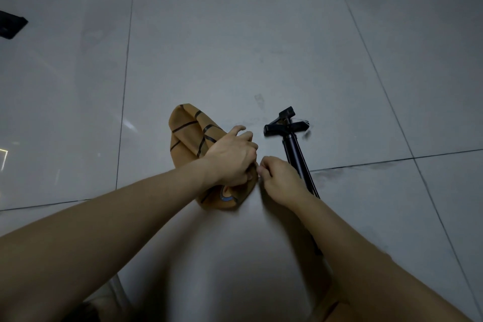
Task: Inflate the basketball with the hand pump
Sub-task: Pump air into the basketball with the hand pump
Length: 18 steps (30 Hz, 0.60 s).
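The basketball (pixel 188 131) is lying flat and airless on the floor (pixel 235 47), folded over on itself like a limp orange pouch, its black seams bending across the creases. A small blue mark is showing on its near end, just under the left hand (pixel 232 157). That hand is reaching across from the left and pressing down on the ball's near half, fingers curled over a fold of the pebbled skin and gripping it.

The right hand (pixel 279 180) is sitting just beside the left one, nearly touching it, its fingers curled in and the tips pinching together right at the ball's edge. I cannot tell what, if anything, is between them.

The hand pump (pixel 292 144) is lying on the floor just beyond and to the right of the right hand, a slim black tube with its T-shaped handle pointing away from the person; its near end is passing under the right forearm.

The floor is glossy, pale grey tile with thin dark grout lines, catching dull reflections. Far out past the left hand, a flat dark object (pixel 10 25) is resting at the edge of view.
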Motion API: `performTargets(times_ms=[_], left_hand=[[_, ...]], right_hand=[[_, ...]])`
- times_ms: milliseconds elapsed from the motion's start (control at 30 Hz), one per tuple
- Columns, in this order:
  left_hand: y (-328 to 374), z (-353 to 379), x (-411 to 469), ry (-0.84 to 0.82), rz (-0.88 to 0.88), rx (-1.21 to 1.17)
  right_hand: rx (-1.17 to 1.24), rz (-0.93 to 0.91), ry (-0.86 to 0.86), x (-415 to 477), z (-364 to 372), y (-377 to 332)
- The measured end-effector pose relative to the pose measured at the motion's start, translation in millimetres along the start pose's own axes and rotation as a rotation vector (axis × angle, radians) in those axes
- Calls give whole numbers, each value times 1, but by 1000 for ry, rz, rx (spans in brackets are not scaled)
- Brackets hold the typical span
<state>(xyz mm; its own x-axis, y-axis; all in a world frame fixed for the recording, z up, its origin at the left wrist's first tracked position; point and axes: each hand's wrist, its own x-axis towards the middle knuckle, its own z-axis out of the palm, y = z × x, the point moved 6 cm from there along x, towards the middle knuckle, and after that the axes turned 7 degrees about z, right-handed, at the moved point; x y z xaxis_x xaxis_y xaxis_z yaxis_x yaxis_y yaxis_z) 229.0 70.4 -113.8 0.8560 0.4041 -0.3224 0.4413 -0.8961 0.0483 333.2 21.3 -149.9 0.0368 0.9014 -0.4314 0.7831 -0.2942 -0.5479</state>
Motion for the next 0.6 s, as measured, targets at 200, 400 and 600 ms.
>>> performTargets(times_ms=[200, 400, 600], left_hand=[[-9, -5, 1, -33, -102, 14], [-62, -23, 0, 66, -332, -64], [-51, -10, 24, -20, -354, -50]], right_hand=[[180, 119, -107, 16, -4, 5], [-103, 242, 361, 63, -76, 30], [-41, 344, 228, 98, -63, 49]])
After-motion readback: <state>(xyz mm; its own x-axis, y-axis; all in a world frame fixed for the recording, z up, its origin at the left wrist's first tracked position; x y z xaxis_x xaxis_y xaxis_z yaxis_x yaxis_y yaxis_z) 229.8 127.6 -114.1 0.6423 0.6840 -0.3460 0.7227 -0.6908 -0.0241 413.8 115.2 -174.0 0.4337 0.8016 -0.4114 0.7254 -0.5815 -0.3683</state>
